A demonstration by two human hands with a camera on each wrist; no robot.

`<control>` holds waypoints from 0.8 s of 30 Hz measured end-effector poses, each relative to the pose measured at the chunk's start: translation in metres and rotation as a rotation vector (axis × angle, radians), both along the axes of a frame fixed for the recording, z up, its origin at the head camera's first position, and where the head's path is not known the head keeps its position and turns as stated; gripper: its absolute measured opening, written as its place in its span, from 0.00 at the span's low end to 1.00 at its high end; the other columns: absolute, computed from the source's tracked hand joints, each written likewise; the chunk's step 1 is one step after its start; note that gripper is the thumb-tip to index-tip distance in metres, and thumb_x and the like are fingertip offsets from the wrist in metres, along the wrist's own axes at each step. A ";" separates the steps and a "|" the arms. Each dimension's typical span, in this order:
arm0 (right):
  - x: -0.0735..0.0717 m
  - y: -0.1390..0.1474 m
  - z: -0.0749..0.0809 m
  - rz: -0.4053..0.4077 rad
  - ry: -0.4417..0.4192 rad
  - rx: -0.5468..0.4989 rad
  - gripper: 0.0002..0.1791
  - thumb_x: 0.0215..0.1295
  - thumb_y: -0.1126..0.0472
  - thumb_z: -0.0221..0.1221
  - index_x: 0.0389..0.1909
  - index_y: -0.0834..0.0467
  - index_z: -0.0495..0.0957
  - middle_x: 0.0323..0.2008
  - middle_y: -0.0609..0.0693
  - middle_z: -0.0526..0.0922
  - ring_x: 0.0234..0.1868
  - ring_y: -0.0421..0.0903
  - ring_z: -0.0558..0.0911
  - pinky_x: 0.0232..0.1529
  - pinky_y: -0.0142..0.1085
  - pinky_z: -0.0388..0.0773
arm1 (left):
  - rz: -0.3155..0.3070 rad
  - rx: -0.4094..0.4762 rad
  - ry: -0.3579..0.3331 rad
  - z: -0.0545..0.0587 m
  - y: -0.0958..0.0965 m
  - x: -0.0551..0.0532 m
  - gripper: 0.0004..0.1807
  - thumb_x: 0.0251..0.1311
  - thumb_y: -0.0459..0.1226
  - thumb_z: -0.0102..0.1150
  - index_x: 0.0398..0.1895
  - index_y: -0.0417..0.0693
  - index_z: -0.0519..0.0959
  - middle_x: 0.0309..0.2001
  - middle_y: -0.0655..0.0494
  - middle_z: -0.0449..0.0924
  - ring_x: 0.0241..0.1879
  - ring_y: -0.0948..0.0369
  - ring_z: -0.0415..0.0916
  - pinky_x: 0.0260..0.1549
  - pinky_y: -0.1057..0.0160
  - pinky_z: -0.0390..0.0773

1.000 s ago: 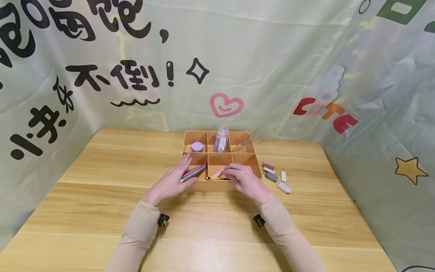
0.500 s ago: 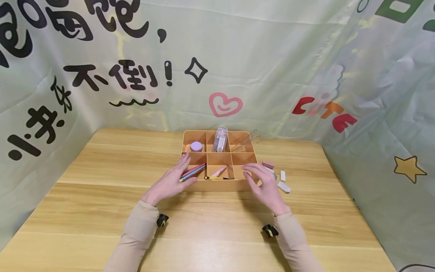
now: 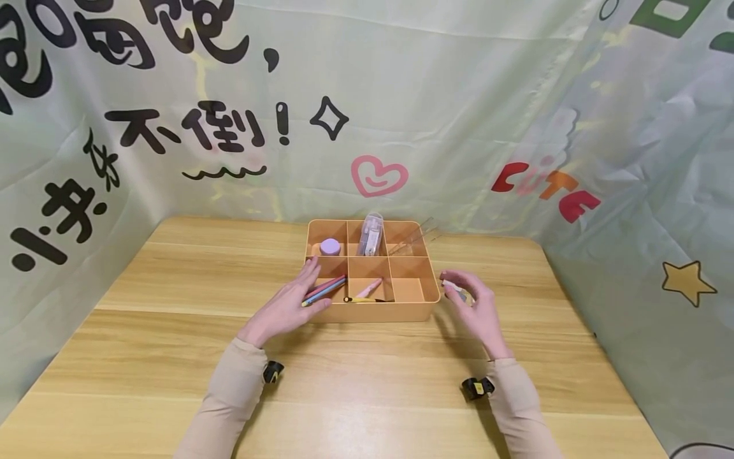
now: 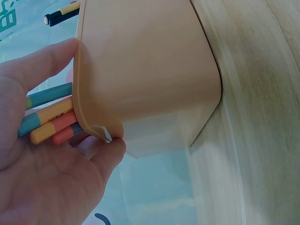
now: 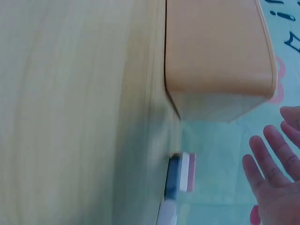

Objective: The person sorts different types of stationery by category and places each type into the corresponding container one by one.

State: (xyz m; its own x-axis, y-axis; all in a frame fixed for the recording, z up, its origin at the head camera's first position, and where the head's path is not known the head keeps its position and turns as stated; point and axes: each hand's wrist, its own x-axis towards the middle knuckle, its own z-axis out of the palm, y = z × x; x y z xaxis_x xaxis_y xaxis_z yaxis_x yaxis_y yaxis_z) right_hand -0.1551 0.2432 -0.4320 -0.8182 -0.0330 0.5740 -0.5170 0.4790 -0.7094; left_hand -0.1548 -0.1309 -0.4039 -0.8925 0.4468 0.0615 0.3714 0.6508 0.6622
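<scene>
My left hand (image 3: 287, 306) rests over the front left corner of an orange compartment box (image 3: 378, 312), its fingers along the rim. Beneath it, several coloured pens (image 4: 51, 115) lean in the front left compartment. To the right of the box, my right hand (image 3: 474, 309) hovers at the erasers with its fingers gently bent. The right wrist view shows its fingers apart, holding nothing. Low beside the box are a dark grey eraser (image 5: 172, 177), a white eraser (image 5: 184, 172), a pink eraser (image 5: 191, 172) and a pale one (image 5: 167, 212). From the head, my hand hides most of them.
In the box's front middle compartment lie a pink pen (image 3: 369, 288) and a yellow-and-black pen (image 3: 364, 299). Behind stand a purple round-topped item (image 3: 329, 247), a translucent lilac case (image 3: 371, 234) and thin clear strips (image 3: 413, 237). A printed cloth (image 3: 459, 127) hangs behind the table (image 3: 367, 395).
My right hand has left the front middle compartment and moved right, past the front right compartment, to the erasers beside the box. My left hand stays at the corner.
</scene>
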 end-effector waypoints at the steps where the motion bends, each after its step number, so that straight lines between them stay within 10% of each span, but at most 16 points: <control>1: 0.000 0.003 0.000 0.002 -0.029 -0.017 0.17 0.62 0.77 0.62 0.52 0.72 0.80 0.48 0.71 0.84 0.49 0.30 0.82 0.57 0.21 0.76 | 0.000 0.001 0.000 0.000 0.000 0.000 0.46 0.71 0.48 0.57 0.79 0.34 0.47 0.82 0.43 0.34 0.82 0.46 0.37 0.78 0.41 0.49; 17: 0.013 0.058 -0.007 -0.146 -0.324 0.116 0.22 0.67 0.66 0.63 0.61 0.68 0.76 0.52 0.68 0.83 0.44 0.30 0.78 0.47 0.18 0.75 | -0.002 0.001 0.006 0.000 -0.001 -0.001 0.46 0.71 0.47 0.58 0.80 0.35 0.45 0.82 0.44 0.33 0.82 0.45 0.36 0.78 0.41 0.49; 24: 0.017 0.069 -0.003 -0.147 -0.443 0.254 0.25 0.66 0.62 0.65 0.61 0.67 0.75 0.52 0.68 0.81 0.47 0.53 0.82 0.43 0.26 0.78 | 0.000 0.004 0.011 0.000 0.000 0.000 0.46 0.70 0.47 0.58 0.80 0.35 0.45 0.82 0.43 0.34 0.82 0.45 0.37 0.77 0.40 0.50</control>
